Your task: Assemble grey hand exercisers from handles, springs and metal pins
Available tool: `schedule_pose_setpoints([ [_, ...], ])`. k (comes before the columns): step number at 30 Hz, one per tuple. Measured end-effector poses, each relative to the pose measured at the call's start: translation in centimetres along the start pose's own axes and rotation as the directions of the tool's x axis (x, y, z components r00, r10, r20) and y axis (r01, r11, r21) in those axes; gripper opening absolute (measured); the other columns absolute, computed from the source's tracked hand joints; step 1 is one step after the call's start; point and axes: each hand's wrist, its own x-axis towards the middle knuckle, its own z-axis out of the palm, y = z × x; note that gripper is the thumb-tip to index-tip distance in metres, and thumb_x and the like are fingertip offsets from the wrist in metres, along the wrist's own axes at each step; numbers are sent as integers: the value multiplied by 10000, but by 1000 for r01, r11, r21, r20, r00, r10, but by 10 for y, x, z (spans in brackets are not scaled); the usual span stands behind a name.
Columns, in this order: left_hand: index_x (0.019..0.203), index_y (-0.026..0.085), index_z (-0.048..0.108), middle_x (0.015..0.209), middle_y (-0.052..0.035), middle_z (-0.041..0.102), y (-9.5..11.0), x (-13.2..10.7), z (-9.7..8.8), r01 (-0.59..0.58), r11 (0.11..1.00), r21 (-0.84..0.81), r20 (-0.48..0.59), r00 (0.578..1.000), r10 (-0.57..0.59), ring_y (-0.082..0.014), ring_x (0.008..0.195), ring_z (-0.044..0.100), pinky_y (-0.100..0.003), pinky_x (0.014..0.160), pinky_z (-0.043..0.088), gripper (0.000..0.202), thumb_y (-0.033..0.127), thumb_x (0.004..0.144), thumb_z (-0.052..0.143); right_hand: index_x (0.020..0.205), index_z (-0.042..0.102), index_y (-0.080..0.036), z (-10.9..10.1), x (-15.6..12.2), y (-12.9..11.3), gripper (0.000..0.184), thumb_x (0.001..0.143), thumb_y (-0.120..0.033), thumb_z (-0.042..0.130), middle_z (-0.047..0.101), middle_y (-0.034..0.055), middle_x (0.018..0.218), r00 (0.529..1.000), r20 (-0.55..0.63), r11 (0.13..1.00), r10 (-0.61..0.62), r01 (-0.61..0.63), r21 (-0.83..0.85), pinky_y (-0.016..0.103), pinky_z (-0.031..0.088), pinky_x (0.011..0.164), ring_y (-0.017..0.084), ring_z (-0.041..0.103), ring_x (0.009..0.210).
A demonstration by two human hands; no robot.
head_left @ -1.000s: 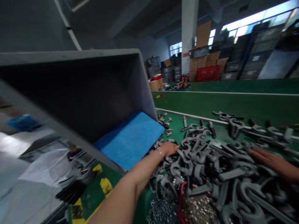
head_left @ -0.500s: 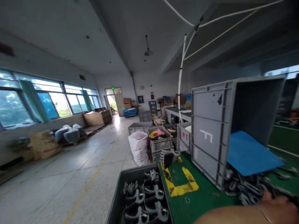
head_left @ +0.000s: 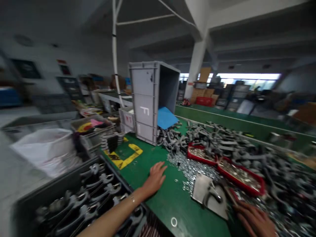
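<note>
Two bare hands work at a green bench mat (head_left: pixel 177 214), placed here relative to a flat metal plate (head_left: pixel 208 196). Far left of the plate, a black crate (head_left: pixel 56 175) holds rows of gray forked parts (head_left: pixel 103 188), and its rim runs just beside the left forearm. Left of the plate, the left hand (head_left: pixel 155 179) lies open on the mat, fingers (head_left: pixel 160 168) slightly spread, touching only the mat and holding nothing. Open mat extends around it, with a scatter of steel washers (head_left: pixel 187 168) between this hand and the plate. Beyond the plate, a gray crate (head_left: pixel 143 102) stands on end, with a blue sheet (head_left: pixel 166 118) at its mouth. Just right of the plate, the right hand (head_left: pixel 254 220) has its fingers (head_left: pixel 243 212) spread and pointing toward the plate's edge; blur hides whether they touch or hold anything. Red trays (head_left: pixel 238 176) and a heap of gray forked parts (head_left: pixel 276 168) lie beyond it, leaving little open room.
</note>
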Motion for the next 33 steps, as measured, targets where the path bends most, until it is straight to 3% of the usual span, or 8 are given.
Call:
schedule_pose_setpoints([
  [4, 1385, 195, 476, 1465, -114, 462, -11, -18, 66, -27, 997, -66, -46, 999, 24, -255, 1372, 388, -502, 1138, 318, 436, 190, 954, 416, 1144, 694, -319, -1, -81, -12, 288, 925, -406, 528, 685, 74, 1222, 990, 4, 989, 144, -144, -43, 525, 544, 884, 325, 634, 1107],
  [10, 1391, 272, 495, 1423, -66, 525, 13, -24, 63, -93, 988, -119, 22, 995, 96, -240, 1322, 456, -483, 1126, 343, 439, 215, 993, 319, 1193, 623, -350, 38, -98, -37, 312, 897, -295, 541, 681, 74, 1222, 973, -68, 973, 219, -223, -55, 624, 525, 861, 366, 643, 1084],
  [15, 1322, 432, 557, 1228, -47, 641, 30, -66, 61, -206, 941, -268, 221, 938, 268, -286, 1101, 583, -453, 973, 479, 451, 379, 876, 598, 1230, 583, -345, 32, -66, -56, 298, 949, -300, 493, 627, 83, 1273, 943, -87, 941, 322, -310, 134, 595, 512, 953, 336, 597, 1175],
  [18, 1190, 395, 646, 1067, -56, 667, 39, -69, 65, -223, 931, -288, 312, 898, 311, -259, 955, 606, -406, 858, 507, 322, 302, 891, 571, 1225, 603, -313, 27, -30, -53, 324, 961, -228, 437, 611, 99, 1272, 953, -43, 943, 301, -291, 159, 545, 511, 964, 315, 580, 1186],
  [22, 1098, 279, 664, 1077, -74, 630, 61, -28, 56, -87, 972, -217, 212, 968, 134, -255, 1014, 567, -429, 903, 467, 272, 231, 974, 428, 1291, 605, -315, 27, 33, -31, 507, 895, -50, 434, 572, 110, 1294, 985, 157, 996, 75, -66, -56, 484, 482, 952, 301, 530, 1179],
  [26, 1045, 243, 653, 1052, -73, 625, 109, 12, 51, -111, 965, -240, 175, 972, 155, -252, 1016, 559, -434, 932, 437, 235, 264, 990, 425, 1263, 632, -356, 31, 82, -5, 479, 899, -69, 514, 586, 100, 1191, 941, 335, 980, -43, 105, -169, 437, 461, 868, 285, 530, 1026],
  [30, 1093, 203, 633, 1053, -112, 625, 158, 40, 74, -89, 977, -192, 219, 967, 131, -314, 1019, 560, -471, 927, 447, 326, 458, 894, 587, 1187, 667, -346, 33, 104, 11, 346, 919, -150, 571, 595, 65, 1058, 882, 443, 963, -159, 238, -128, 374, 427, 831, 251, 515, 962],
  [33, 1041, 176, 655, 1084, -137, 623, 168, 56, 99, -67, 982, -177, 322, 939, 122, -333, 1038, 565, -473, 944, 452, 296, 398, 849, 617, 1013, 706, -272, 29, 117, 12, 162, 918, -194, 601, 620, 69, 1034, 834, 490, 935, -254, 341, -96, 369, 416, 810, 249, 520, 940],
])
